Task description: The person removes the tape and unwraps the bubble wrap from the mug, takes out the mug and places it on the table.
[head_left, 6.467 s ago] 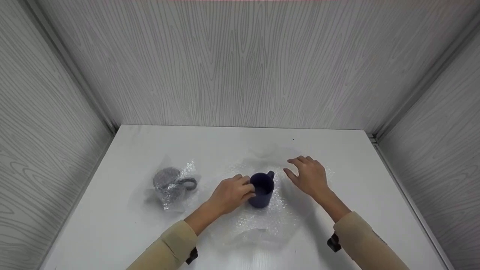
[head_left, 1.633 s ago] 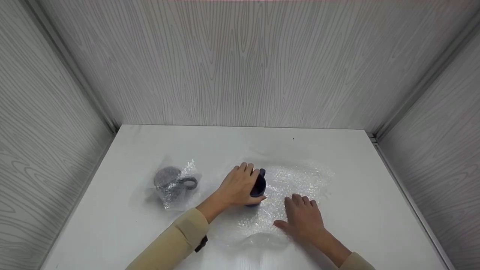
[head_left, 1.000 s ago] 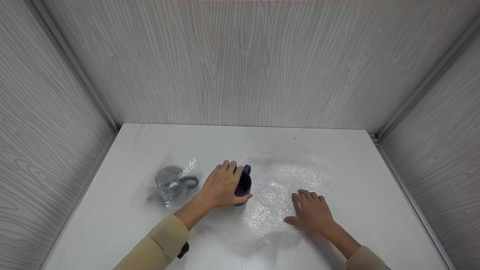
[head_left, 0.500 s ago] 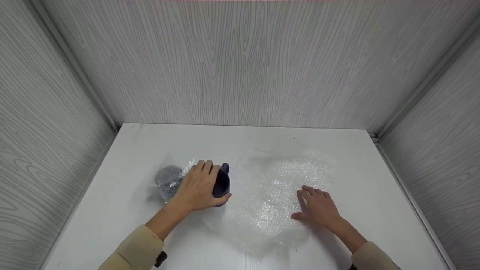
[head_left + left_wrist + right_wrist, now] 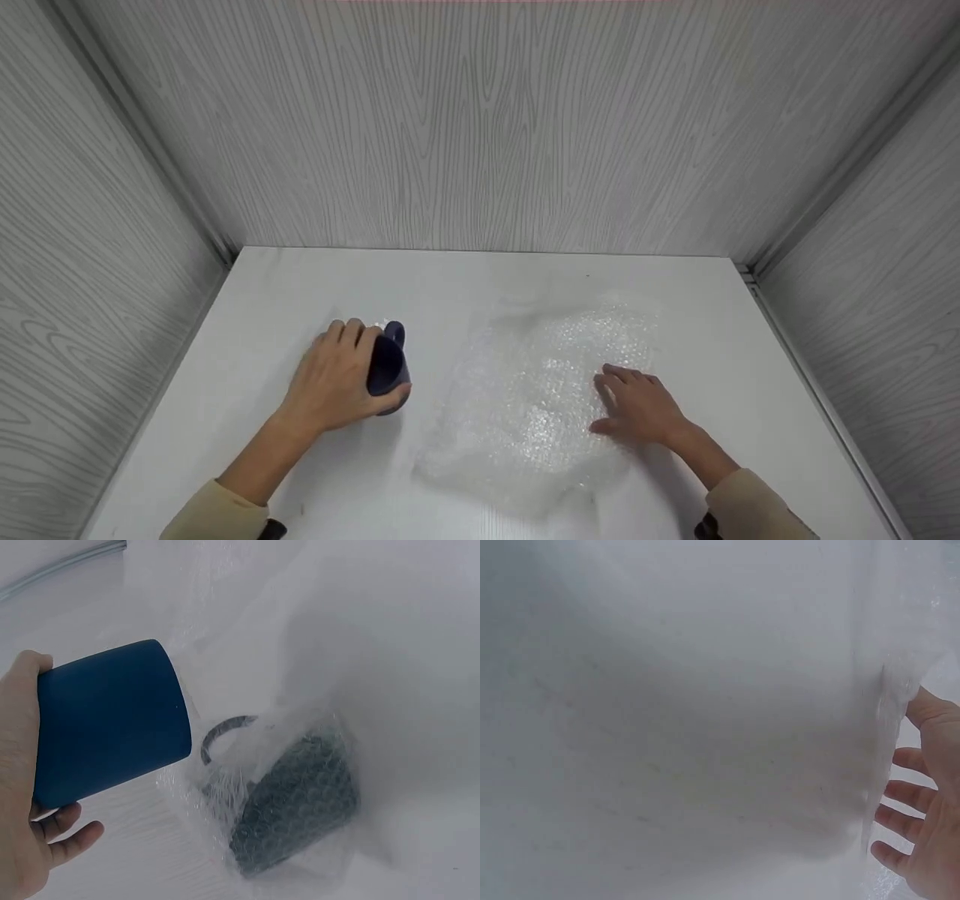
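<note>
My left hand grips a dark blue mug around its rim, thumb on the near side, with the mug tilted and its handle pointing away. In the left wrist view the mug hangs beside a second, dark mug wrapped in bubble wrap, which my left hand mostly hides in the head view. My right hand rests at the right edge of a flat sheet of bubble wrap, fingers spread. Its fingertips lie along the sheet's raised edge in the right wrist view.
A white table carries everything. Grey wood-grain panels stand behind it and along the left and right sides.
My left hand has lifted the blue mug off the bubble wrap and carried it left, over the wrapped mug. My right hand has slid slightly right and away along the sheet, which has shifted.
</note>
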`<move>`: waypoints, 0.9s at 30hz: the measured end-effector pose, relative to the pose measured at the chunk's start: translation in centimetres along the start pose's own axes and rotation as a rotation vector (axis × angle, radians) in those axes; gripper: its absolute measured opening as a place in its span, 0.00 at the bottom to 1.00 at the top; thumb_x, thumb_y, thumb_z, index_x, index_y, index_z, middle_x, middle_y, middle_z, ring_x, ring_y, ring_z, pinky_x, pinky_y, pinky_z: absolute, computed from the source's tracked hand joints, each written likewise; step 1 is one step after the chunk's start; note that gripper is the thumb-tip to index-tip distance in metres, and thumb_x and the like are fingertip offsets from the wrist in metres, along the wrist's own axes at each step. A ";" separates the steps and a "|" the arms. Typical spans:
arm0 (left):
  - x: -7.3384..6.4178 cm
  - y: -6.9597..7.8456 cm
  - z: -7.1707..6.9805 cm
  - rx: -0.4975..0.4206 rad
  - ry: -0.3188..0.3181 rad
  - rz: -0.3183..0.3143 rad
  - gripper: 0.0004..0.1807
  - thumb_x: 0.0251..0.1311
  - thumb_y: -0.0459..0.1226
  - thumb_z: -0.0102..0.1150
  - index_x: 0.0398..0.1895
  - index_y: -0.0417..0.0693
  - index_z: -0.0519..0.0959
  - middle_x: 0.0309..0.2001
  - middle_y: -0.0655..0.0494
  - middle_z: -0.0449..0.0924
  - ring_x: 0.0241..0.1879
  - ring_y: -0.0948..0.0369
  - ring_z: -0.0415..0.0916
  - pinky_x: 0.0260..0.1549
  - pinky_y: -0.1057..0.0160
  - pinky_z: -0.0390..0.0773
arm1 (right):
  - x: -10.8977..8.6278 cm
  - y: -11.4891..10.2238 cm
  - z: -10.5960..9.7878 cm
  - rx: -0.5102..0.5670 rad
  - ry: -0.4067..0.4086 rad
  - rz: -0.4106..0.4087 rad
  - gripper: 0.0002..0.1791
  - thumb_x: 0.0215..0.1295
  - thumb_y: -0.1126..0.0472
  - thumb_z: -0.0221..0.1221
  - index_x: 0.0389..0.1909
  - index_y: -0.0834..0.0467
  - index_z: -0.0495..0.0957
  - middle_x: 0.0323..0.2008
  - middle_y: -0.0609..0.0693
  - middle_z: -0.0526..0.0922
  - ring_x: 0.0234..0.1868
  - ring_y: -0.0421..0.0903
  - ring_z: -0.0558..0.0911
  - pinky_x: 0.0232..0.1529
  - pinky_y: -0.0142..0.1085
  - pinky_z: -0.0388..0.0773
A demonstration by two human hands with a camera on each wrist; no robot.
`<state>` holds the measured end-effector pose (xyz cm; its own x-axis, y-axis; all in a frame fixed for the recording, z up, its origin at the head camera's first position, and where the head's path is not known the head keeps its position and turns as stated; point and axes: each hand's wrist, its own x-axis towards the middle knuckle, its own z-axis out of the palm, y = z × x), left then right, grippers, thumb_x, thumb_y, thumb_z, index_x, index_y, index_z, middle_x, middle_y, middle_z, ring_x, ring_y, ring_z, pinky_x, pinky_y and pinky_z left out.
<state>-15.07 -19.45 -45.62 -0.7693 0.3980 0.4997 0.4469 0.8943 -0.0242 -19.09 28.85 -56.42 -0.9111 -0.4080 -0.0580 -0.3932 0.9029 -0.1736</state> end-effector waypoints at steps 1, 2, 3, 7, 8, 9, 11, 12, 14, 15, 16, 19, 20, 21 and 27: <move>-0.2 -0.3 -0.3 0.002 0.009 -0.006 0.45 0.47 0.65 0.73 0.52 0.35 0.79 0.42 0.40 0.80 0.40 0.49 0.75 0.37 0.50 0.83 | 0.0 0.1 -0.1 -0.001 -0.005 -0.001 0.46 0.57 0.35 0.74 0.69 0.60 0.75 0.74 0.63 0.74 0.72 0.67 0.76 0.66 0.67 0.74; -0.4 -0.7 -0.5 0.002 0.018 -0.013 0.45 0.46 0.65 0.74 0.52 0.35 0.79 0.42 0.40 0.80 0.39 0.48 0.75 0.37 0.50 0.83 | 0.1 0.2 -0.2 -0.002 -0.008 -0.008 0.46 0.57 0.35 0.74 0.69 0.60 0.75 0.74 0.63 0.74 0.71 0.67 0.76 0.66 0.68 0.74; -0.6 -1.1 -0.8 0.002 0.025 -0.023 0.45 0.46 0.65 0.74 0.52 0.35 0.79 0.42 0.40 0.80 0.39 0.48 0.75 0.36 0.50 0.83 | 0.1 0.2 -0.3 0.005 -0.017 -0.006 0.46 0.57 0.36 0.74 0.70 0.60 0.75 0.74 0.63 0.73 0.72 0.67 0.75 0.66 0.68 0.73; -1.7 -2.5 -2.1 -0.005 0.036 -0.079 0.45 0.43 0.64 0.76 0.52 0.35 0.79 0.42 0.39 0.80 0.39 0.46 0.75 0.35 0.49 0.83 | 0.2 0.4 -0.6 0.008 -0.038 -0.025 0.46 0.58 0.37 0.74 0.71 0.60 0.74 0.75 0.63 0.73 0.73 0.67 0.75 0.66 0.68 0.73; -2.0 -2.9 -2.4 -0.004 0.037 -0.093 0.45 0.43 0.63 0.76 0.52 0.35 0.79 0.42 0.39 0.80 0.39 0.45 0.75 0.35 0.49 0.82 | 0.3 0.5 -0.6 0.009 -0.041 -0.031 0.46 0.58 0.37 0.74 0.71 0.59 0.74 0.75 0.63 0.73 0.73 0.67 0.75 0.66 0.68 0.73; -2.3 -3.3 -2.7 -0.003 0.038 -0.105 0.45 0.43 0.63 0.76 0.53 0.35 0.80 0.41 0.39 0.80 0.39 0.45 0.75 0.35 0.48 0.82 | 0.3 0.5 -0.6 0.012 -0.045 -0.030 0.46 0.58 0.38 0.74 0.71 0.59 0.74 0.75 0.62 0.72 0.73 0.67 0.74 0.66 0.68 0.73; -2.9 -4.2 -3.3 0.003 0.045 -0.120 0.45 0.43 0.62 0.77 0.52 0.34 0.80 0.41 0.38 0.79 0.39 0.44 0.75 0.33 0.48 0.82 | 0.4 0.6 -0.7 0.011 -0.048 -0.032 0.46 0.58 0.38 0.75 0.71 0.58 0.74 0.75 0.62 0.72 0.73 0.66 0.74 0.66 0.68 0.73; -3.2 -4.6 -3.6 0.007 0.053 -0.124 0.45 0.42 0.62 0.76 0.52 0.33 0.79 0.40 0.38 0.79 0.38 0.44 0.76 0.32 0.48 0.82 | 0.5 0.6 -0.7 0.007 -0.046 -0.038 0.46 0.57 0.38 0.75 0.71 0.58 0.75 0.75 0.62 0.73 0.73 0.66 0.75 0.66 0.68 0.73; -3.8 -5.6 -4.2 0.023 0.071 -0.126 0.44 0.42 0.61 0.76 0.50 0.32 0.79 0.39 0.36 0.80 0.37 0.43 0.76 0.30 0.47 0.81 | 0.6 0.6 -0.8 0.001 -0.045 -0.044 0.46 0.57 0.38 0.75 0.71 0.58 0.75 0.75 0.62 0.73 0.73 0.65 0.75 0.66 0.67 0.73; -4.1 -6.0 -4.4 0.030 0.081 -0.127 0.44 0.41 0.61 0.76 0.49 0.31 0.79 0.39 0.36 0.80 0.37 0.42 0.76 0.29 0.47 0.81 | 0.6 0.6 -0.8 -0.001 -0.046 -0.046 0.46 0.57 0.38 0.75 0.71 0.58 0.74 0.75 0.61 0.73 0.73 0.65 0.75 0.66 0.67 0.73; -4.4 -6.5 -4.6 0.036 0.090 -0.130 0.44 0.41 0.61 0.75 0.48 0.30 0.79 0.38 0.35 0.80 0.36 0.41 0.77 0.29 0.46 0.81 | 0.7 0.6 -0.8 -0.004 -0.047 -0.049 0.46 0.57 0.38 0.75 0.71 0.58 0.74 0.75 0.61 0.73 0.73 0.65 0.75 0.66 0.67 0.73; -5.4 -7.8 -5.0 0.043 0.099 -0.163 0.44 0.40 0.61 0.75 0.46 0.29 0.78 0.38 0.33 0.80 0.36 0.39 0.77 0.27 0.44 0.80 | 0.7 0.6 -0.8 0.001 -0.061 -0.057 0.47 0.57 0.38 0.75 0.72 0.58 0.74 0.76 0.61 0.72 0.74 0.64 0.74 0.67 0.67 0.73; -5.7 -8.2 -5.0 0.037 0.096 -0.179 0.44 0.39 0.60 0.75 0.46 0.29 0.78 0.38 0.33 0.79 0.36 0.39 0.77 0.27 0.44 0.80 | 0.7 0.6 -0.8 0.002 -0.066 -0.060 0.47 0.57 0.39 0.75 0.72 0.58 0.74 0.76 0.61 0.72 0.75 0.64 0.74 0.67 0.67 0.73; -6.1 -8.6 -5.1 0.030 0.090 -0.198 0.44 0.39 0.59 0.75 0.47 0.30 0.78 0.39 0.33 0.79 0.36 0.39 0.77 0.27 0.43 0.80 | 0.7 0.6 -0.8 0.003 -0.069 -0.064 0.47 0.57 0.39 0.75 0.72 0.58 0.73 0.76 0.61 0.72 0.75 0.64 0.73 0.67 0.67 0.72; -8.1 -10.9 -4.6 0.004 0.089 -0.260 0.43 0.37 0.57 0.77 0.47 0.29 0.78 0.38 0.32 0.79 0.35 0.38 0.76 0.28 0.40 0.78 | 0.8 0.6 -0.9 0.003 -0.076 -0.086 0.46 0.57 0.40 0.76 0.72 0.58 0.74 0.76 0.62 0.72 0.75 0.63 0.73 0.67 0.67 0.72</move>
<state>-11.54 -33.34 -45.42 -0.8149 0.1354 0.5635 0.2376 0.9649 0.1118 -20.19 29.18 -55.64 -0.8621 -0.4930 -0.1172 -0.4690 0.8638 -0.1841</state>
